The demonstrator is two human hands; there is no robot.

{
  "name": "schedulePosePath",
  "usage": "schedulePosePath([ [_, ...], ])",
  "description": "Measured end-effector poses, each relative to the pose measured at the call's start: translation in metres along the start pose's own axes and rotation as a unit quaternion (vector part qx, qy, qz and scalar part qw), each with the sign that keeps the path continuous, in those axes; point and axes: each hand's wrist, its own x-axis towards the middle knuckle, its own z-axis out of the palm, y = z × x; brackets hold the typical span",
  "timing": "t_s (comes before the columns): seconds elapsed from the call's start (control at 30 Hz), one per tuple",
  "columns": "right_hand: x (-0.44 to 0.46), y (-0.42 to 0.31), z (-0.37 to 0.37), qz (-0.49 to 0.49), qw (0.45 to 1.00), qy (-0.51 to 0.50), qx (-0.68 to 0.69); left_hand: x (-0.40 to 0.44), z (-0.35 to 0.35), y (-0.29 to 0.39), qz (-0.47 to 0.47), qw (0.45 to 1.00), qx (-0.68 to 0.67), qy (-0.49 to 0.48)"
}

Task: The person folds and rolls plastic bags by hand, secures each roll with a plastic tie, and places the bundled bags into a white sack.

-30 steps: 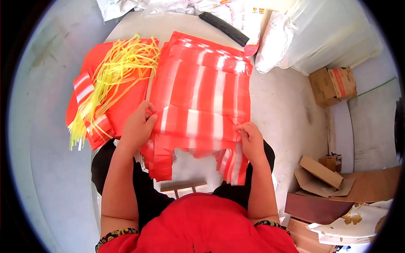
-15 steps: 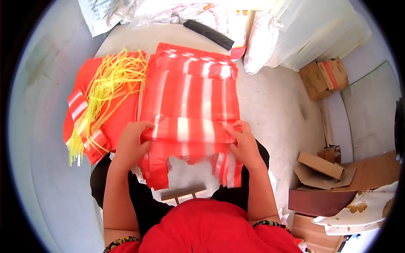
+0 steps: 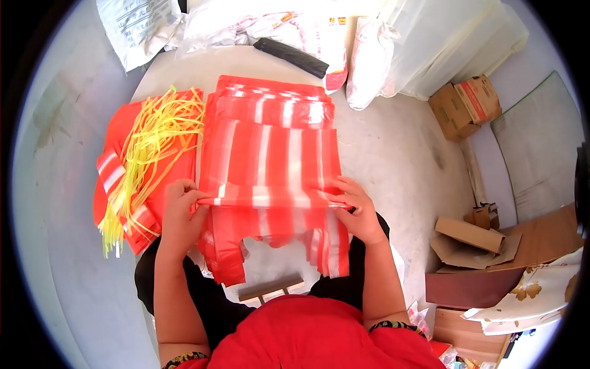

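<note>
A stack of red-and-white striped plastic bags [image 3: 276, 154] lies in front of me, its cut-out handle ends hanging toward my lap. Across the top bag runs a narrow folded strip. My left hand [image 3: 184, 206] pinches the left end of this fold between thumb and fingers. At the right end, my right hand [image 3: 356, 209] is closed on the same fold, thumb underneath. Left of the stack, a bundle of yellow plastic strips [image 3: 157, 135] rests on a pile of red bags [image 3: 178, 166], close beyond my left hand.
A long black object [image 3: 292, 56] lies at the far edge of the work surface [image 3: 190, 64], near white printed sacks [image 3: 264, 24]. Cardboard boxes [image 3: 465, 107] stand by the right wall. An opened carton [image 3: 473, 243] sits on a brown cabinet [image 3: 547, 234] at the right.
The folded band between my hands has become narrower and flatter. Both hands keep hold of its ends. The whole view has shifted slightly.
</note>
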Motion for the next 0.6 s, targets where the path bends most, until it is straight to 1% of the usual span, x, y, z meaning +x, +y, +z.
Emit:
schedulePosePath([
  [0.03, -0.002, 0.005, 0.000, 0.008, 0.998, 0.005, 0.061, 0.001, 0.000, -0.002, 0.014, 1.000, -0.020, 0.018],
  [0.07, -0.006, 0.009, -0.001, 0.050, 0.990, 0.002, 0.131, 0.002, 0.001, -0.003, 0.028, 0.998, -0.040, 0.035],
  [0.1, -0.007, 0.007, -0.002, 0.092, 0.976, 0.005, 0.199, 0.003, 0.000, -0.003, 0.005, 0.994, -0.110, 0.012],
  [0.13, -0.010, 0.002, -0.004, 0.168, 0.947, 0.000, 0.273, 0.004, -0.001, -0.003, -0.018, 0.984, -0.178, -0.012],
  [0.17, -0.011, -0.001, -0.006, 0.243, 0.907, -0.004, 0.344, 0.004, -0.001, -0.003, -0.042, 0.968, -0.246, -0.036],
  [0.27, -0.010, 0.002, -0.007, 0.252, 0.933, -0.008, 0.259, -0.002, 0.003, -0.014, -0.177, 0.927, -0.314, -0.101],
  [0.37, -0.010, 0.015, 0.004, 0.224, 0.955, 0.038, 0.192, 0.001, 0.016, -0.012, -0.169, 0.945, -0.277, -0.045],
  [0.47, -0.003, 0.007, 0.010, 0.212, 0.945, 0.077, 0.237, 0.004, 0.028, -0.015, -0.154, 0.965, -0.210, -0.012],
  [0.57, -0.004, 0.006, 0.011, 0.180, 0.968, 0.074, 0.158, 0.008, 0.029, -0.007, -0.159, 0.974, -0.161, -0.002],
  [0.6, -0.004, 0.003, 0.009, 0.180, 0.968, 0.055, 0.168, 0.009, 0.030, -0.007, -0.159, 0.974, -0.160, 0.001],
])
